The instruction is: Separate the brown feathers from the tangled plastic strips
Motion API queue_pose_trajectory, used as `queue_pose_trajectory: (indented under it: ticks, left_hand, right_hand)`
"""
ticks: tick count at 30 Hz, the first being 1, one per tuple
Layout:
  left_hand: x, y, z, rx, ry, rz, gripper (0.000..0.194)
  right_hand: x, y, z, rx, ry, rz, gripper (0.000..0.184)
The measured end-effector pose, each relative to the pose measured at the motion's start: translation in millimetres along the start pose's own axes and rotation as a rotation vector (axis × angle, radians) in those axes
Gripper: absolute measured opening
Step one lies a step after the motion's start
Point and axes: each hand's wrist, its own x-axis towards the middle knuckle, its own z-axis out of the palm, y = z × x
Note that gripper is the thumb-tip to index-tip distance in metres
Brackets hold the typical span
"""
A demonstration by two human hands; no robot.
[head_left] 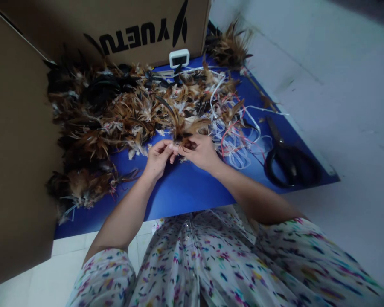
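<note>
Both hands meet near the middle of the frame, just above the near part of a blue tabletop [192,192]. The right hand [205,153] is closed, thumb and fingers pinching the base of a small feather bundle [178,121]. The left hand [156,160] has its thumb and forefinger drawn together, tips touching the right hand's; whether they grip anything is too small to tell. The bundle lies just beyond the fingertips, its long axis running up the frame, away from the body, with dark plumes curving toward the upper left. Its base is nearer the right hand.

Beyond and to the left spreads a feather pile [137,106], brown, black and whitish. A separate clump [88,185] sits at the lower left of the tabletop, another [232,47] at its far right corner. Right of the hands lie tangled strings [238,153], white and red, and farther right, black-handled scissors [284,160], blades toward the top of the frame.

A small white device [179,58] stands at the back, before a cardboard box [115,25] with upside-down lettering. A cardboard panel [16,140] rises at the left edge; a pale surface [345,106] fills the right, and light floor tiles [35,277] show lower left.
</note>
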Motion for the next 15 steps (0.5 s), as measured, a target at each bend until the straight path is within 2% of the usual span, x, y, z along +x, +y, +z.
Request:
queue_pose_trajectory:
  ticks: [4,10,15]
  left_hand:
    - [-0.1,-0.3,0.3,-0.001,-0.024,0.015,0.041]
    - [0.2,-1.4,-0.4,0.000,-0.066,0.057,0.035]
    - [1.0,1.5,1.8,-0.022,-0.078,0.020,0.038]
  right_hand:
    - [-0.9,6.4,3.2,0.079,0.012,0.014,0.039]
    - [-0.9,-2.4,0.6,0.147,0.003,0.073,0.045]
    - [2.0,-1.7,0.4,0.250,0.002,0.126,0.048]
